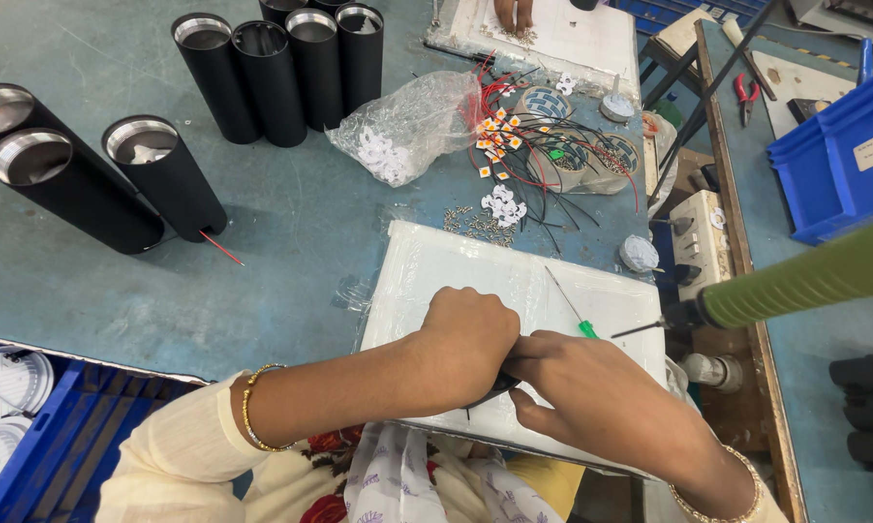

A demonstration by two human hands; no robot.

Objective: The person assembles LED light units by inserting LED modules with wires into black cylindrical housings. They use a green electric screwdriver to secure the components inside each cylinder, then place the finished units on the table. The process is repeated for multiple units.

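The left hand [467, 341] and the right hand [591, 402] meet over the near edge of a white work pad [436, 266] on the tabletop [291, 242]. Both grips are pressed together around a small dark part [499, 385], of which only a sliver shows between the two fists. The left fist covers it from above; the right fingers [543, 347] curl in from the side.

Handling, as a judgement: the part appears small, rigid and light, so a fingertip pinch at its exposed edges should suffice. Its surface finish and fragility cannot be determined.

A green-handled screwdriver [570, 308] lies on the pad just beyond the hands, apart from them. Black cylindrical housings [281, 73] stand well apart at the far left. A clear plastic bag [407, 126] of white pieces, and a tangle of red and black wires [543, 145], lie beyond the pad.

Hidden or unclear: the shape of the part, whether anything is attached to it, and the thumbs. A green cylinder [804, 281] enters from the right, with its origin cut off. Another person's hand [514, 15] is cropped at the top edge.
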